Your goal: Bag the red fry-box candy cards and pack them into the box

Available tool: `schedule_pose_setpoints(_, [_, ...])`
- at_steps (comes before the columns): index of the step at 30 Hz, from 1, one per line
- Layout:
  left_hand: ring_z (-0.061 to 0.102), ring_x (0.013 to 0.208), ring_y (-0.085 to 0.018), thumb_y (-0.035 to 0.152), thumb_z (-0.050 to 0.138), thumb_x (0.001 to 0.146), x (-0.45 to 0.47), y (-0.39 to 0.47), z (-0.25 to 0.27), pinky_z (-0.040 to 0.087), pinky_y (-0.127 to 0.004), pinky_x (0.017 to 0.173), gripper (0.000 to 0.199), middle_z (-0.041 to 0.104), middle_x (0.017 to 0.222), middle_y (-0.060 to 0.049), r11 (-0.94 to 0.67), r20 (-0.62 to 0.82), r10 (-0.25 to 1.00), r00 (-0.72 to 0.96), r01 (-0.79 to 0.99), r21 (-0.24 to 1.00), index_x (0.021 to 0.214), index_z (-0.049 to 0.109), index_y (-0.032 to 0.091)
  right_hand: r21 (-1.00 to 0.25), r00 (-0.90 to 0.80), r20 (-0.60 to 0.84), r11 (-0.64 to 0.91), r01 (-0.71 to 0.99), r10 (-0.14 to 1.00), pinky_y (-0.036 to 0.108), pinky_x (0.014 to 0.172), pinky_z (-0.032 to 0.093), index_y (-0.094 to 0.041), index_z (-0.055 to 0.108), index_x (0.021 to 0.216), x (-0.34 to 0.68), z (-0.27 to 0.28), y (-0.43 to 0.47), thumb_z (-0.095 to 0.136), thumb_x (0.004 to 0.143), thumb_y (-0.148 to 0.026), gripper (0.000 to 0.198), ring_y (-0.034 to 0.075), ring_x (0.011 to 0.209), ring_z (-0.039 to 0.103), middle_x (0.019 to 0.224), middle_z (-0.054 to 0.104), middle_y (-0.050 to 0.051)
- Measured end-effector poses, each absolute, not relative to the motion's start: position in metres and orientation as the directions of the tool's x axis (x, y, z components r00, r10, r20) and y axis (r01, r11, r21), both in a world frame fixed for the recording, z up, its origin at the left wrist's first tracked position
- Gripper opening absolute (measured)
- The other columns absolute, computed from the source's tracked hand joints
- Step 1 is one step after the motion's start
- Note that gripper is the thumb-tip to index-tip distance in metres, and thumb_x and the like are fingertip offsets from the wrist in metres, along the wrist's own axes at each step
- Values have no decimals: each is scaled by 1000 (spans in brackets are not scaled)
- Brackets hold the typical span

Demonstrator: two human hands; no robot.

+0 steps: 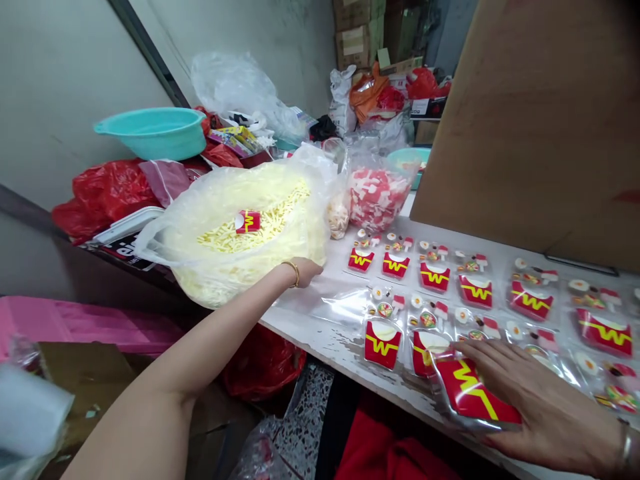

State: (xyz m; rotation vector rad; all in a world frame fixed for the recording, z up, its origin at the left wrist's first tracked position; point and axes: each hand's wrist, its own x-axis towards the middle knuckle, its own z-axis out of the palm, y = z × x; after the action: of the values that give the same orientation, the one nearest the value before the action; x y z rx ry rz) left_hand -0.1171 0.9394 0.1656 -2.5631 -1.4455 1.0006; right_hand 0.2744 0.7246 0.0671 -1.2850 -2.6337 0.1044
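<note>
My right hand (540, 393) is closed around a red fries box (465, 390) with a yellow W, fingers on its upper side and thumb below. It is over the front row of clear packets, each with a red fries box (383, 345) and small food-shaped pieces. My left hand (306, 271), with a gold bracelet at the wrist, is at the right edge of a large clear bag (215, 273) of pale yellow fry-like sticks. Its fingers are mostly hidden. Another red fries box (248, 222) lies on the sticks.
The packets lie in two rows on a worn white table (320, 327). Behind them stand a bag of red and white pieces (377, 197) and a large cardboard sheet (525, 133). A turquoise basin (155, 137) rests on red bags at the left.
</note>
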Motion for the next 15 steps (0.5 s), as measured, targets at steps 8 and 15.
schedule_pose_setpoints(8, [61, 92, -27, 4, 66, 61, -76, 959, 167, 45, -37, 83, 34, 68, 98, -12, -532, -445, 823, 353, 752, -388, 92, 66, 17, -137, -519, 168, 542, 829, 838, 55, 94, 43, -27, 28, 145, 300, 37, 707, 59, 72, -62, 87, 38, 122, 44, 140, 43, 10])
schedule_pose_setpoints(15, [33, 130, -26, 7, 40, 85, -59, 937, 145, 17, -48, 108, 38, 46, 134, -13, -573, -2, 781, 624, 716, -400, 119, 53, 17, -115, -497, 196, 523, 845, 845, 55, 93, 45, -26, 28, 145, 299, 32, 704, 56, 73, -65, 86, 37, 122, 45, 140, 43, 11])
